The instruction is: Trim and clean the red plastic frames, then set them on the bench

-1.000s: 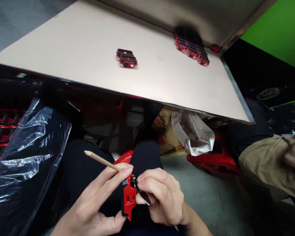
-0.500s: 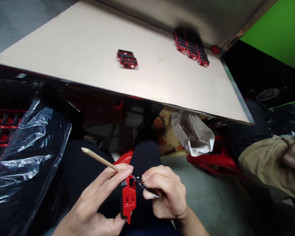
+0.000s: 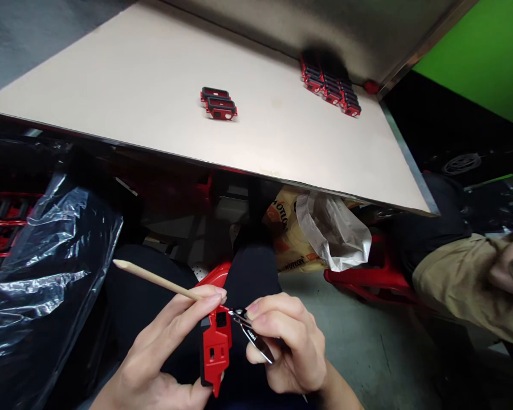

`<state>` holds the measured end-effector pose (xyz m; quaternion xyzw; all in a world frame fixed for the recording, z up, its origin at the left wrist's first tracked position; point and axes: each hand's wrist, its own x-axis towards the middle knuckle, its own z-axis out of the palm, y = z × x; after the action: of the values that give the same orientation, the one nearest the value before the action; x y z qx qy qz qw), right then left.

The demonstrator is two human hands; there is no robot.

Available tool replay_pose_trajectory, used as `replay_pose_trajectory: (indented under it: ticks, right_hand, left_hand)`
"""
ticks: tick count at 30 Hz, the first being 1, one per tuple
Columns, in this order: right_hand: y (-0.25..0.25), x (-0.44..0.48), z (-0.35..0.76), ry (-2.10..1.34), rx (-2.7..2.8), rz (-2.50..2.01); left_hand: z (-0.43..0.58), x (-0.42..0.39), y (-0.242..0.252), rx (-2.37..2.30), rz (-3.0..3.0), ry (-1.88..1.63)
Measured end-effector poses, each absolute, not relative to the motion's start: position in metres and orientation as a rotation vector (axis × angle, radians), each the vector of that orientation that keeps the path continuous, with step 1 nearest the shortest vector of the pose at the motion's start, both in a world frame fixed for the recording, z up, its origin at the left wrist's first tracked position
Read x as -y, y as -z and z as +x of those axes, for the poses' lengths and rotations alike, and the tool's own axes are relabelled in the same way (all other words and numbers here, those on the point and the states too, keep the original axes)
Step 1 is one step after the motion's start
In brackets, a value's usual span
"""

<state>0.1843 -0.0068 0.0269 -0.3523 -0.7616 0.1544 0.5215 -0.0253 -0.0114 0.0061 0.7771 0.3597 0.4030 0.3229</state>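
- Two hands work close together over the lap in the head view, the only one supplied.
- Left hand [image 3: 158, 356]: thumb and fingers pinch a red plastic part with black edging [image 3: 218, 353] by its opposite ends, off the tabletop; this grip probably serves to expose its broad red face.
- A pale wooden stick with a tapered tip [image 3: 154, 276] lies between the same hand's fingers, presumably parked within reach.
- Right hand [image 3: 293, 336]: thumb and fingers pinch a shiny metal clipper-like tool [image 3: 259, 343], tip at the part's upper edge; contact cannot be confirmed. The close pinch suggests fine control.
- Beige tabletop [image 3: 154, 85]: a pair of red-and-black frame-shaped parts [image 3: 220, 110] sits well apart from close-set rows of similar red-and-black parts [image 3: 331, 91] near the back panel [image 3: 273, 25], perhaps to separate batches.
- Crumpled white plastic bag [image 3: 310, 219]: below the tabletop's near edge, purpose undetermined.
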Motion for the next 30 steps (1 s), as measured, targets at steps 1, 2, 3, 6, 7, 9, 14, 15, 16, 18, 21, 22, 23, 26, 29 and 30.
replay_pose_trajectory:
  ticks: [1, 2, 3, 6, 7, 9, 14, 15, 16, 18, 21, 22, 23, 26, 29, 30]
  right_hand:
    - [-0.0279, 0.007, 0.183, -0.367, 1.834, -0.843]
    - [-0.0286, 0.0069, 0.1819, -0.361, 1.843, -0.844]
    - [-0.029, 0.0065, 0.181, -0.353, 1.855, -0.843]
    - [-0.0293, 0.0055, 0.1795, -0.315, 1.872, -0.855]
    - [-0.0292, 0.0054, 0.1791, -0.3, 1.874, -0.859]
    - [-0.0291, 0.0057, 0.1785, -0.286, 1.874, -0.865]
    - [-0.0303, 0.0063, 0.1786, -0.297, 1.901, -0.879]
    - [-0.0306, 0.006, 0.1788, -0.296, 1.908, -0.877]
    - [-0.0309, 0.0055, 0.179, -0.297, 1.911, -0.874]
    - [-0.0311, 0.0041, 0.1793, -0.302, 1.918, -0.859]
    - [-0.0309, 0.0027, 0.1793, -0.306, 1.926, -0.861]
    - [-0.0305, 0.0025, 0.1792, -0.305, 1.929, -0.87]
    - [-0.03, 0.0026, 0.179, -0.303, 1.932, -0.875]
    - [-0.0282, 0.0034, 0.1785, -0.293, 1.94, -0.874]
    - [-0.0277, 0.004, 0.1779, -0.288, 1.947, -0.872]
    - [-0.0281, 0.0039, 0.1777, -0.288, 1.947, -0.874]
  left_hand:
    - [-0.0253, 0.0122, -0.0055, -0.945, 2.045, -1.06]
    - [-0.0253, 0.0128, -0.005, -0.947, 2.053, -1.061]
    - [-0.0253, 0.0132, -0.0048, -0.952, 2.06, -1.064]
    - [-0.0248, 0.0134, -0.005, -0.959, 2.075, -1.06]
    - [-0.0246, 0.0133, -0.0052, -0.959, 2.079, -1.059]
    - [-0.0245, 0.013, -0.0053, -0.958, 2.085, -1.05]
    - [-0.0262, 0.0135, -0.0038, -0.978, 2.094, -1.02]
    - [-0.0266, 0.0135, -0.0033, -0.986, 2.094, -1.021]
    - [-0.0269, 0.0136, -0.0028, -0.99, 2.095, -1.019]
    - [-0.0272, 0.0134, -0.0018, -0.992, 2.094, -1.005]
    - [-0.0268, 0.0126, -0.0011, -0.983, 2.101, -1.005]
    - [-0.0265, 0.0123, -0.0011, -0.985, 2.102, -1.011]
    - [-0.0263, 0.012, -0.0013, -0.984, 2.104, -1.02]
    - [-0.0264, 0.0113, -0.0023, -0.973, 2.11, -1.027]
    - [-0.0272, 0.0109, -0.0033, -0.963, 2.114, -1.011]
    - [-0.0275, 0.0109, -0.0036, -0.965, 2.111, -1.006]
